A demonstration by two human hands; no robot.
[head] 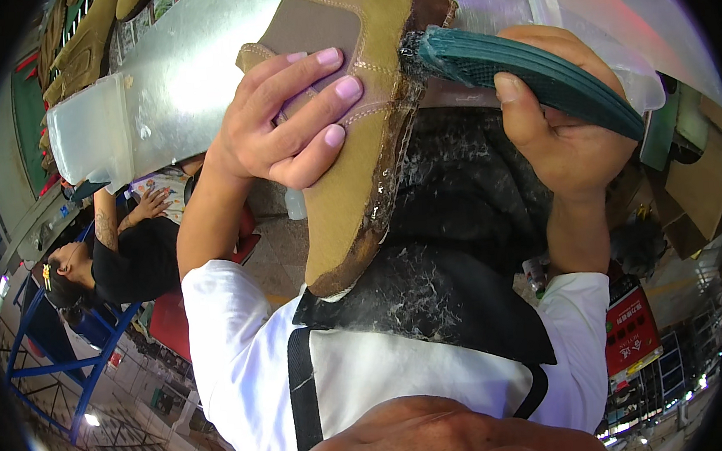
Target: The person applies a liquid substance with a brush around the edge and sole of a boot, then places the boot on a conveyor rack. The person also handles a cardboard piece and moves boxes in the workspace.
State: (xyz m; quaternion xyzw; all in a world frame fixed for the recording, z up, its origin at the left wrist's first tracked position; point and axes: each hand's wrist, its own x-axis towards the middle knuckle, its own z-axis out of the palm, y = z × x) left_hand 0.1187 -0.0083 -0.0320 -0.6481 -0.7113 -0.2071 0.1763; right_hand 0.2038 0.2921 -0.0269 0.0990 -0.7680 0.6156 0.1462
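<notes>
My left hand [299, 121] grips a tan suede boot upper [348, 220], its fingers spread over the grey side panel and the stitched seams. The boot lies on its side with the toe pointing down towards my apron. Its bottom edge faces right and carries a dark brown, glossy, wet-looking band. In my right hand [568, 113] is a brush with a thick, ridged teal handle [531, 72]. The brush's dark, matted tip touches the boot's bottom edge near the heel. My black apron [439, 283], marked with whitish dried residue, hangs below.
A metal worktable [185, 81] runs behind the boot. Translucent plastic bins stand at left [88, 127] and right [609, 30]. More tan boots [81, 53] are at the upper left. A person [133, 258] sits at left. A red box [631, 327] bearing writing is at right.
</notes>
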